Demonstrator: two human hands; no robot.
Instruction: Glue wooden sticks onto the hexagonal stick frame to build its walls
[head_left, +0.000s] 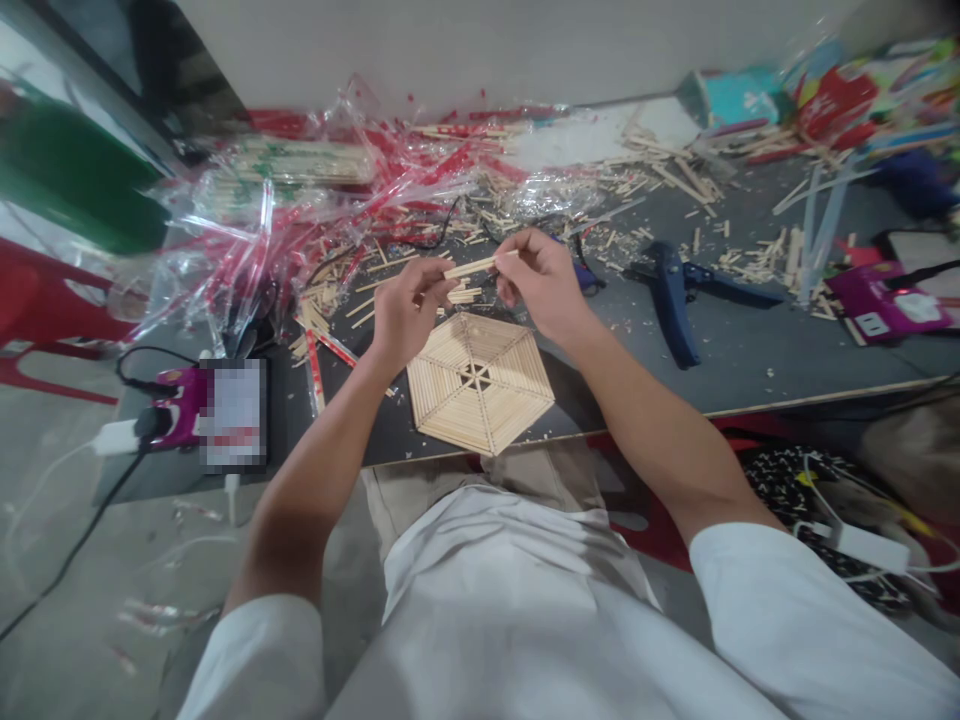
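Note:
Between my hands, above the far edge of the hexagon, wooden sticks (pixel 471 268) are held roughly level. My left hand (pixel 414 300) pinches their left end, with its fingers curled. At their right end, my right hand (pixel 536 275) grips them between thumb and fingers. A flat hexagon of pale wooden sticks (pixel 480 385), with a small star-like opening in its middle, lies on the dark table (pixel 645 395) near the front edge. A few more short sticks (pixel 469 296) show just below the held ones, partly hidden by my left hand.
Blue cutters (pixel 675 300) lie to the right. Crumpled clear and red wrappers (pixel 300 220) and scattered stick pieces (pixel 675 165) cover the back. A phone (pixel 234 415) with a cable and a purple power strip (pixel 176 405) sit left; another purple box (pixel 881 305) is right.

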